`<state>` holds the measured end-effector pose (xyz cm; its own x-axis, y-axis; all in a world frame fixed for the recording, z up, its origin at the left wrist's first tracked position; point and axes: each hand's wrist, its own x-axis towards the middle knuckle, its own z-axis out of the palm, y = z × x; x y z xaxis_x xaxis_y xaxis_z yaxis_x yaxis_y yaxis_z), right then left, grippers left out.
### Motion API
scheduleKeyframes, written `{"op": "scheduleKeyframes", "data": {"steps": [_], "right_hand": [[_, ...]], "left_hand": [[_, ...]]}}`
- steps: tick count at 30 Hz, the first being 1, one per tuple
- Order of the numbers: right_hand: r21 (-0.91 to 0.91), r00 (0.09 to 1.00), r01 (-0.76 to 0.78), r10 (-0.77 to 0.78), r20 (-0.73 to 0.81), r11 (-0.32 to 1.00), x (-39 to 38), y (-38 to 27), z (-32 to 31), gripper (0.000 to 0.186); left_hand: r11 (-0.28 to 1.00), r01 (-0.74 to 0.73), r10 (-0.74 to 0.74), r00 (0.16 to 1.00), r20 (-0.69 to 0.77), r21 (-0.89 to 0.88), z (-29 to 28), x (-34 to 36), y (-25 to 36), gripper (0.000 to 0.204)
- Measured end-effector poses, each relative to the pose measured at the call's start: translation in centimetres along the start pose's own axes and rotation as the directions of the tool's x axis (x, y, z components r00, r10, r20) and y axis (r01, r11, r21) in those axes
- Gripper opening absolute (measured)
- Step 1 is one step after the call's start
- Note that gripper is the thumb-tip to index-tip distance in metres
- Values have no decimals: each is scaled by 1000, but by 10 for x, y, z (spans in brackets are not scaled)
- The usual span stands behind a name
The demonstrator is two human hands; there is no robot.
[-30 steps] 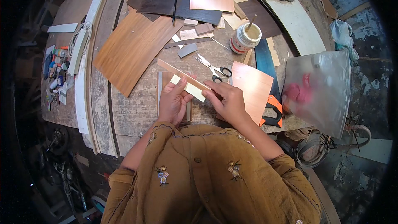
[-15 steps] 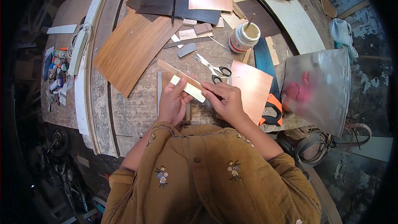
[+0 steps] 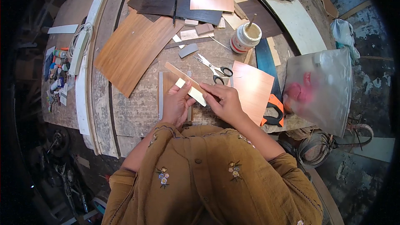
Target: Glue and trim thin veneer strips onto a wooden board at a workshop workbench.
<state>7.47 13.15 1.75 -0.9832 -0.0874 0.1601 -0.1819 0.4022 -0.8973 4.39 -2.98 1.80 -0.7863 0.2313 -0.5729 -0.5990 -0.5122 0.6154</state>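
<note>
Both hands meet over the near middle of the workbench. My left hand (image 3: 176, 105) is closed on a pale cream wooden strip (image 3: 197, 96) with a rounded near end, its thumb pressing on top. Along the strip's far edge lies a thin brown veneer strip (image 3: 176, 71), which sticks out past the pale one to the upper left. My right hand (image 3: 225, 103) pinches the veneer strip near its right end, fingertips against both pieces. Just beyond are scissors (image 3: 213, 68) with black handles, lying partly spread. Below my left hand lies a brown panel (image 3: 166, 79) with grey edges, partly hidden.
An opened glue jar (image 3: 246, 37) with a stick stands beyond the scissors. To the right are a light veneer sheet (image 3: 252, 87), an orange-handled saw (image 3: 273, 110) and a clear plastic bag (image 3: 321, 87). A large wood-grain sheet (image 3: 133, 52) and small blocks lie at the upper left.
Both strips have shifted slightly right and toward me, my left hand moving with them. The right fingers have slid a little left along the veneer strip. Everything else stays put.
</note>
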Motion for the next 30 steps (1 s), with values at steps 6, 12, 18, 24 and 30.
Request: {"op": "scheduleKeyframes", "data": {"steps": [6, 12, 18, 24, 30], "right_hand": [[-2, 1000, -15, 15, 19, 1000, 1, 2, 7, 34], [187, 959, -230, 190, 209, 955, 9, 0, -9, 36], [70, 985, -99, 87, 150, 993, 16, 2, -6, 38], [443, 891, -451, 414, 185, 774, 21, 12, -2, 21], [387, 885, -466, 407, 228, 796, 31, 7, -7, 12]], "left_hand": [[998, 5, -5, 1000, 3, 62, -1, 2, 4, 15], [980, 24, -16, 999, -39, 198, -8, 3, 5, 14], [988, 9, -6, 1000, -24, 156, -6, 5, 6, 15], [992, -109, 108, 994, 19, 70, -9, 10, 8, 12], [991, -81, 77, 996, 39, 107, -23, 14, 12, 19]]}}
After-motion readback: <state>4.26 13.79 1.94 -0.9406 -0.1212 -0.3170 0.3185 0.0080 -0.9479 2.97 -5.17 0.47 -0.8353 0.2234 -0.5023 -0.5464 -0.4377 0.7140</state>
